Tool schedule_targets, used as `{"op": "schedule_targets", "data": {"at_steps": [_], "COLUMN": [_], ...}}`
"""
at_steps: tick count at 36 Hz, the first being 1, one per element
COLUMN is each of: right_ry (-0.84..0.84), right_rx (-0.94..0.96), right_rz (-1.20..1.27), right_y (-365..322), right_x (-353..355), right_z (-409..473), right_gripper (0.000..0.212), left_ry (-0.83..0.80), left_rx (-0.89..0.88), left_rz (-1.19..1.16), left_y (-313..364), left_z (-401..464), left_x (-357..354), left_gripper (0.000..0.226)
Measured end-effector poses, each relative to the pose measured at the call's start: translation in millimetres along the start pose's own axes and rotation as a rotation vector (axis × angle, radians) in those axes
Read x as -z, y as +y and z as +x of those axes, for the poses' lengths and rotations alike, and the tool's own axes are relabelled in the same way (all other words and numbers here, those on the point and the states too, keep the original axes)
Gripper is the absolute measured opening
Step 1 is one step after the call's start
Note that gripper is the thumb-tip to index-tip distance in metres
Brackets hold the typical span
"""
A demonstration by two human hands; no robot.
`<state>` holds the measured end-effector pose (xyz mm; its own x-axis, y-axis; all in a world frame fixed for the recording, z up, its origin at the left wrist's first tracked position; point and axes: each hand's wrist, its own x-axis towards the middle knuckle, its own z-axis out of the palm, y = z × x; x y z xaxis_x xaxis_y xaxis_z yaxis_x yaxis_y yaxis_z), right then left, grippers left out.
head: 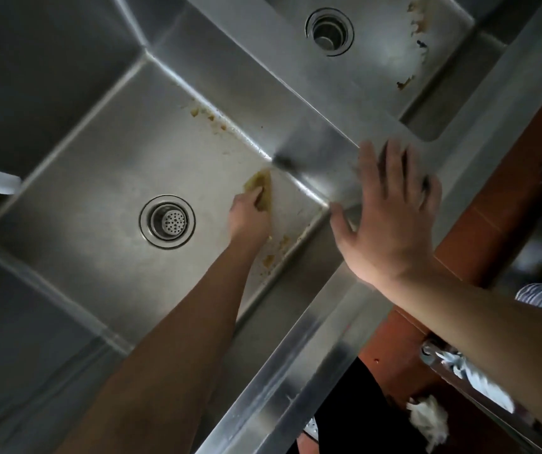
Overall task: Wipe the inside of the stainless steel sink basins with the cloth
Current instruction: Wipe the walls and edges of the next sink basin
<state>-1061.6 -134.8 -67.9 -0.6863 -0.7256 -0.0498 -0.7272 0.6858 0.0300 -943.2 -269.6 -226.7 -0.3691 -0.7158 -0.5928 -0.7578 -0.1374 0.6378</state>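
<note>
A yellowish-tan crumpled cloth (258, 188) is gripped by the left hand (249, 215), fingers curled round it, and is pressed to the floor of the near stainless steel sink basin (106, 152), close to the corner where the floor meets the divider wall. The left forearm (178, 326) is extended down into the basin from the lower edge of the view. A round perforated metal drain strainer (167, 221) is seen in the basin floor, just left of the cloth hand and apart from it. Brownish-yellow residue spots (209, 117) are scattered along the seam beyond the cloth, and more brownish spots (271, 255) lie along the front seam under the wrist. The right hand (390, 217) is laid flat with fingers spread and straight on the brushed steel divider rim (312, 139) between the basins, nothing held in it. Behind that rim the second stainless steel basin (381, 60) is seen, with an open round drain hole (329, 31) and brownish stains (417, 31) on its right side. The front steel ledge (299, 352) runs diagonally below both arms. Past it a reddish-brown tiled floor (404, 326) is visible, with a white ragged clump (428, 421) lying on it; what that clump is cannot be told.
</note>
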Motion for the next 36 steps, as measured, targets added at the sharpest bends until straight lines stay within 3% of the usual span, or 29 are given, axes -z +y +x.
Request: {"op": "schedule_targets", "data": {"at_steps": [5, 11, 17, 23, 28, 33, 36], "right_ry": [0.033, 0.018, 0.002, -0.03, -0.063, -0.04, -0.029], "right_rx": [-0.004, 0.0, -0.002, -0.002, -0.002, -0.006, -0.005], "right_rz": [-0.008, 0.005, 0.003, 0.007, 0.011, 0.028, 0.025], "right_y": [-1.2, 0.4, -2.0, -2.7, -2.5, -2.8, -3.3], "right_x": [-0.1, -0.9, 2.6, 6.3, 7.8, 5.7, 5.0], "right_z": [-0.5, 0.0, 0.3, 1.0, 1.1, 0.0, -1.0], "right_gripper": [0.08, 0.085, 0.086, 0.087, 0.088, 0.088, 0.087], "left_ry": [-0.217, -0.243, -0.432, -0.552, -0.686, -0.764, -0.778], "left_rx": [-0.13, -0.169, -0.556, -0.634, -0.602, -0.916, -0.986], "left_rz": [0.347, 0.443, 0.701, 0.775, 0.942, 1.116, 1.169], "left_y": [36.5, 35.2, 23.0, 30.4, 19.2, -24.5, -61.7], "left_z": [21.4, 22.8, 5.9, 14.4, 19.8, 0.5, -15.2], "left_x": [-40.4, -66.5, -67.4, -50.0, -22.8, 11.0, 31.4], "left_gripper": [0.046, 0.054, 0.03, 0.033, 0.072, 0.064, 0.07]}}
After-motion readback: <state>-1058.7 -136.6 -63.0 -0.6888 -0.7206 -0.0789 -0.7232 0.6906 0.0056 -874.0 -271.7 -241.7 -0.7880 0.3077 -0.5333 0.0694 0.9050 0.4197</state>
